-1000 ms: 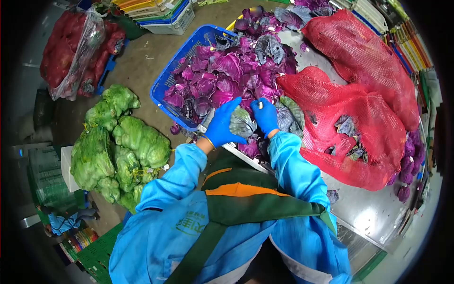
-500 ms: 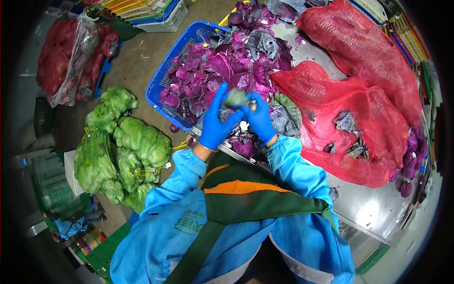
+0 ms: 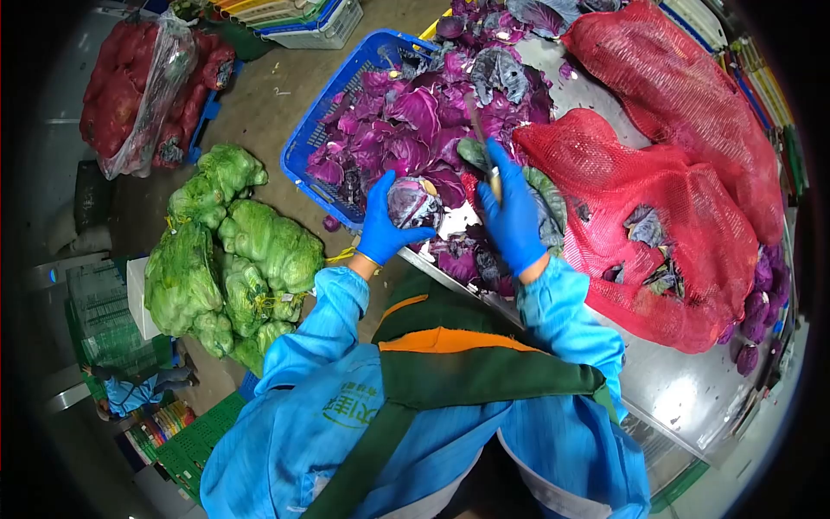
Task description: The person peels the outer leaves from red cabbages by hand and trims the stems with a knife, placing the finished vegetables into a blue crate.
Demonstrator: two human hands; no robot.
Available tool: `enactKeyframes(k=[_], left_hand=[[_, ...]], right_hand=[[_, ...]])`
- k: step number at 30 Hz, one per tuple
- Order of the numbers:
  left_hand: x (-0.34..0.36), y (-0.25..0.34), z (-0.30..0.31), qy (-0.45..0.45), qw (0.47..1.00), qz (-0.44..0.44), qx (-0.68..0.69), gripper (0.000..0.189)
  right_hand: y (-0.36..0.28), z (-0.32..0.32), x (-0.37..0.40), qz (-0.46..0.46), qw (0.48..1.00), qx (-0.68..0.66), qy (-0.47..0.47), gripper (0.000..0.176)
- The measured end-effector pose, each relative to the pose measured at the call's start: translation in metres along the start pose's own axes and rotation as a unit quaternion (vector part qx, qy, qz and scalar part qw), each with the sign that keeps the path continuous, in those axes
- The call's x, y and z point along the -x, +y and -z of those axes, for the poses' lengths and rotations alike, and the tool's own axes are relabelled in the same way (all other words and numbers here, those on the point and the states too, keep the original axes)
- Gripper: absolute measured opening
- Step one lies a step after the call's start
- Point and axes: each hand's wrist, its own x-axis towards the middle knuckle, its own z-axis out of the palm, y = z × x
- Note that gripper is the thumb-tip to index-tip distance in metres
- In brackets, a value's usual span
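My left hand (image 3: 385, 223) is wrapped around a small red cabbage (image 3: 411, 204), with pale patches showing on its right side. To its right, my right hand (image 3: 513, 212) grips a knife (image 3: 494, 184) by its light handle; the blade points up and away. A dark green outer leaf (image 3: 472, 153) is against the blade, beside my right fingers. Both hands wear blue gloves. Just beyond them, purple cabbage leaves (image 3: 413, 117) fill a blue crate (image 3: 303, 130). More loose leaves lie below the hands at the table's near edge.
Red mesh sacks (image 3: 640, 216) cover the right of the metal table (image 3: 657, 381), with several red cabbages (image 3: 756, 303) past them. Bagged green vegetables (image 3: 268, 246) and stuffed red sacks (image 3: 130, 95) stand at left. A person in blue (image 3: 130, 395) is at lower left.
My hands have moved apart, the left with the cabbage and the right with the knife. The cabbage and blade show more plainly now. The whole view has shifted slightly.
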Motion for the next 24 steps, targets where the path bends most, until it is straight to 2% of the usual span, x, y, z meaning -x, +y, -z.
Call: enactKeyframes(k=[1,2,3,5,6,8,9,11,15,17,18,24], left_hand=[[0.001,-0.001,0.000,-0.004,1.000,0.029,0.009,0.117],[0.000,-0.002,0.001,-0.004,1.000,0.030,0.009,0.117],[-0.002,-0.005,0.002,-0.014,1.000,0.020,0.002,0.116],[-0.007,-0.005,0.001,-0.023,1.000,0.009,-0.005,0.115],[-0.008,-0.004,0.002,-0.023,1.000,-0.005,-0.009,0.115],[-0.011,-0.002,0.003,-0.024,0.999,-0.018,-0.014,0.114],[-0.012,-0.002,0.003,-0.029,1.000,-0.001,-0.009,0.114],[-0.015,-0.002,0.001,-0.033,0.999,0.015,-0.003,0.114],[-0.015,-0.003,0.001,-0.038,0.999,0.015,-0.016,0.113],[-0.017,-0.003,0.000,-0.037,0.999,0.004,-0.033,0.113],[-0.018,-0.006,-0.001,-0.034,0.999,0.007,-0.033,0.112],[-0.022,-0.008,-0.007,-0.025,0.999,0.020,-0.023,0.110]], right_hand=[[-0.012,-0.003,0.011,-0.014,0.997,-0.063,-0.037,0.054],[-0.019,-0.008,0.024,-0.108,0.979,-0.132,-0.115,0.049],[-0.005,-0.029,0.040,-0.006,0.993,-0.100,-0.067,0.049],[0.011,-0.046,0.059,-0.087,0.981,-0.050,-0.167,0.047],[0.016,-0.047,0.060,-0.087,0.981,-0.049,-0.168,0.047],[0.022,-0.048,0.059,-0.126,0.964,0.063,-0.226,0.042],[0.022,-0.049,0.062,-0.127,0.964,0.063,-0.225,0.042],[0.022,-0.053,0.065,-0.048,0.986,0.068,-0.145,0.035],[0.027,-0.060,0.068,-0.074,0.972,0.119,-0.188,0.028],[0.037,-0.071,0.071,-0.082,0.953,0.216,-0.196,0.021],[0.039,-0.075,0.070,-0.082,0.953,0.216,-0.196,0.021],[0.058,-0.088,0.054,-0.058,0.958,0.242,-0.143,0.017]])
